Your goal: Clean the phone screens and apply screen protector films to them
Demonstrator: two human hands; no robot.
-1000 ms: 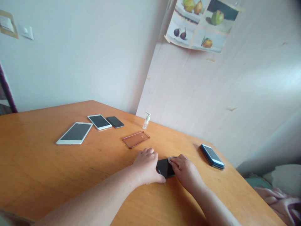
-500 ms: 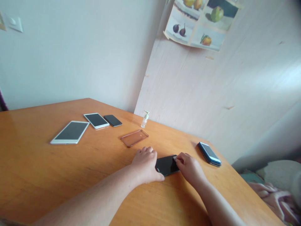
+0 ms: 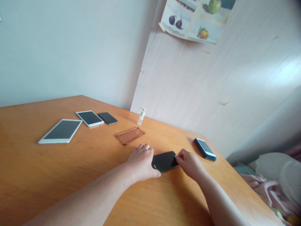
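A black smartphone (image 3: 164, 161) lies screen up on the wooden table. Its left end is gripped by my left hand (image 3: 143, 163), with the thumb at the near edge and the fingers around the far side. My right hand (image 3: 190, 163) is closed in a pinch, fingertips touching the right end of the screen. A small whitish bit shows at those fingertips; what it is I cannot make out. Just beyond my left hand lies a translucent brown phone case (image 3: 130, 136).
Two white tablets (image 3: 63, 130) (image 3: 89, 118) and a dark phone (image 3: 107, 118) lie at the left of the table (image 3: 94, 169). A small pump bottle (image 3: 141, 116) stands near the far edge. At right, a white-faced phone (image 3: 206, 147) rests on a dark blue stack. Fabric (image 3: 270, 191) lies beyond the right edge.
My right hand's fingertips have shifted slightly towards the phone's right end, so more of the screen shows. My left hand keeps its grip. The whole view has shifted a little.
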